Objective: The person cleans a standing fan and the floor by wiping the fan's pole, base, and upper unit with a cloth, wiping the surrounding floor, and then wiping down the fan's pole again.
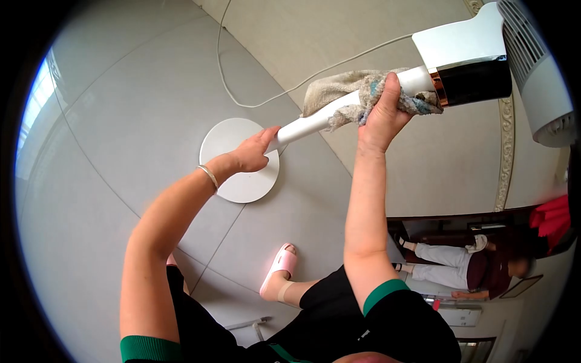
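A white pedestal fan stands with its round base (233, 130) on the floor, and its slim pole (311, 123) runs toward a black-and-white upper section (472, 81). Low on that pole, close above the base, my left hand (254, 151) is closed around it. Higher up, my right hand (385, 115) grips a stained beige rag (342, 88) wrapped about the pole, with the thumb pressed on top. Part of the rag hangs loose on the far side. The slotted fan head (538, 72) shows at the upper right edge.
A thin white cord (327, 75) loops from the fan down over the wall and floor. Behind, a person in a dark red top (487, 269) stands in another area of the room. Near my pink slipper (283, 263), a metal leg-like piece (248, 325) lies on the tiles.
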A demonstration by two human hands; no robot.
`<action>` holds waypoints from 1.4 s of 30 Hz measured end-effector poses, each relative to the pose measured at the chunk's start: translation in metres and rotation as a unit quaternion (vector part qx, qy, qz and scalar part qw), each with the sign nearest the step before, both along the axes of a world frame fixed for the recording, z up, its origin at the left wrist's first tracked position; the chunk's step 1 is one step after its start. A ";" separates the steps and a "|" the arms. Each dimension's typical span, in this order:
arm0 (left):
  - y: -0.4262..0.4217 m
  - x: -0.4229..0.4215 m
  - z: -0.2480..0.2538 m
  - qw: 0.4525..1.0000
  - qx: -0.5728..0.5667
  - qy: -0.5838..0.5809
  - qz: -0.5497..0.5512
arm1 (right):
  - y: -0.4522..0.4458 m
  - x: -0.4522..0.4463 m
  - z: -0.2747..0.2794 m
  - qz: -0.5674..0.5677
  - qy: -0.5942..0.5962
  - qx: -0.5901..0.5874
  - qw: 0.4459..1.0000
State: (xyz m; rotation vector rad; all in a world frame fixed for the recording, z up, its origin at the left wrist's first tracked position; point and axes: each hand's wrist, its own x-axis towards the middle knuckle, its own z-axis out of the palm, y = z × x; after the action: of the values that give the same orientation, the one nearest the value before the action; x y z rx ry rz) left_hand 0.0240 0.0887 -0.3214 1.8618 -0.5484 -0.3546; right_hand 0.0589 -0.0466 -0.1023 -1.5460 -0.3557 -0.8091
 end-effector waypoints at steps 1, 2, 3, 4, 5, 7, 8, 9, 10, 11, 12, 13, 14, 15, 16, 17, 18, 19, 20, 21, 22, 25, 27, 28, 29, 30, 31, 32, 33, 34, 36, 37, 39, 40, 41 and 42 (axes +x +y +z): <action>-0.003 0.001 -0.002 0.999 -0.030 0.016 0.009 | 0.001 0.002 -0.001 -0.010 -0.006 -0.007 1.000; -0.008 0.001 -0.003 0.998 -0.060 0.032 0.016 | 0.000 0.000 -0.002 -0.024 -0.012 -0.014 1.000; -0.005 -0.001 0.007 0.995 -0.076 0.067 0.013 | 0.001 -0.001 -0.004 -0.028 -0.009 -0.014 0.999; -0.007 -0.001 0.006 0.995 -0.074 0.068 0.011 | 0.005 -0.002 -0.005 -0.040 -0.010 -0.013 0.999; -0.006 -0.001 0.007 0.995 -0.076 0.063 0.014 | 0.008 -0.002 -0.007 -0.050 -0.011 -0.010 0.999; -0.005 0.001 0.008 0.996 -0.074 0.056 0.014 | 0.010 0.001 -0.016 -0.070 -0.031 -0.013 0.997; -0.003 0.001 0.008 0.996 -0.082 0.046 0.010 | 0.011 0.003 -0.021 -0.089 -0.052 -0.021 0.994; -0.003 -0.001 0.005 0.995 -0.091 0.037 0.006 | 0.013 0.000 -0.032 -0.079 -0.042 0.011 0.996; -0.003 -0.003 0.004 0.995 -0.090 0.036 0.006 | 0.012 0.000 -0.050 -0.094 -0.031 0.004 0.995; -0.002 -0.006 0.002 0.996 -0.080 0.027 0.018 | 0.012 -0.002 -0.073 -0.107 -0.020 -0.001 0.994; 0.000 -0.010 -0.001 0.997 -0.067 0.021 0.029 | 0.012 -0.008 -0.099 -0.099 0.008 -0.009 0.995; 0.004 -0.016 -0.003 0.997 -0.064 0.024 0.033 | 0.010 -0.010 -0.133 -0.104 0.026 -0.015 0.994; 0.008 -0.022 -0.005 0.999 -0.026 -0.015 0.036 | 0.016 -0.024 -0.153 -0.043 0.119 0.038 0.991; 0.010 -0.031 -0.007 0.998 0.013 -0.053 0.038 | 0.010 -0.024 -0.193 -0.079 0.122 0.007 0.989; 0.016 -0.046 -0.016 0.996 0.046 -0.051 0.054 | 0.008 -0.027 -0.219 -0.070 0.147 0.001 0.987; 0.026 -0.065 -0.027 0.996 0.065 -0.045 0.040 | 0.005 -0.030 -0.246 -0.074 0.165 -0.016 0.983; 0.038 -0.086 -0.040 0.995 0.086 -0.038 0.027 | 0.006 -0.033 -0.271 -0.076 0.183 -0.031 0.980; 0.050 -0.109 -0.050 0.994 0.101 -0.032 0.001 | 0.006 -0.033 -0.285 -0.072 0.192 -0.022 0.978; 0.062 -0.135 -0.062 0.993 0.114 -0.023 -0.027 | 0.006 -0.031 -0.297 -0.063 0.242 0.006 0.968; 0.073 -0.163 -0.076 0.990 0.136 -0.018 -0.041 | 0.006 -0.032 -0.310 -0.057 0.291 0.034 0.954; 0.081 -0.193 -0.088 0.986 0.155 -0.014 -0.059 | 0.003 -0.038 -0.327 -0.061 0.301 0.038 0.951; 0.104 -0.256 -0.100 0.980 0.161 0.006 -0.115 | 0.000 -0.044 -0.379 -0.213 0.227 -0.167 0.936; 0.114 -0.279 -0.098 0.976 0.154 0.047 -0.148 | -0.013 -0.041 -0.394 -0.191 0.305 -0.147 0.921; 0.120 -0.283 -0.103 0.975 0.159 0.056 -0.143 | -0.020 -0.040 -0.396 -0.171 0.377 -0.137 0.900; 0.126 -0.286 -0.111 0.971 0.161 0.107 -0.143 | -0.025 -0.041 -0.391 -0.134 0.379 -0.149 0.904; 0.129 -0.288 -0.114 0.964 0.161 0.154 -0.145 | -0.031 -0.042 -0.398 -0.113 0.355 -0.164 0.913; 0.131 -0.287 -0.112 0.976 0.141 0.131 -0.100 | -0.034 -0.047 -0.405 -0.104 0.336 -0.182 0.918; 0.132 -0.289 -0.115 0.977 0.140 0.128 -0.097 | -0.037 -0.048 -0.409 -0.095 0.311 -0.201 0.924; 0.131 -0.292 -0.122 0.977 0.154 0.098 -0.114 | -0.032 -0.051 -0.388 -0.094 0.304 -0.203 0.926; 0.130 -0.293 -0.125 0.975 0.168 0.068 -0.132 | -0.023 -0.061 -0.352 -0.008 0.425 -0.052 0.904; 0.126 -0.292 -0.117 0.969 0.196 0.070 -0.129 | -0.027 -0.065 -0.328 0.077 0.527 0.101 0.840; 0.126 -0.292 -0.116 0.971 0.203 0.063 -0.112 | -0.041 -0.063 -0.330 0.128 0.534 0.206 0.810; 0.125 -0.294 -0.117 0.976 0.200 0.036 -0.077 | -0.055 -0.063 -0.291 0.185 0.526 0.371 0.743; 0.125 -0.297 -0.121 0.980 0.188 0.016 -0.060 | -0.048 -0.068 -0.241 0.177 0.498 0.386 0.756; 0.124 -0.300 -0.128 0.982 0.183 0.008 -0.053 | -0.051 -0.068 -0.206 0.183 0.465 0.401 0.768; 0.123 -0.299 -0.128 0.978 0.198 0.018 -0.062 | -0.056 -0.068 -0.176 0.188 0.429 0.414 0.780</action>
State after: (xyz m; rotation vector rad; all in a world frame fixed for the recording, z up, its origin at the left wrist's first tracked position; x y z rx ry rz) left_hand -0.2751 0.2118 -0.4495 2.2024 -0.6023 -0.6143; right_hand -0.0093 -0.1024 -0.2784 -0.8027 0.3467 0.1409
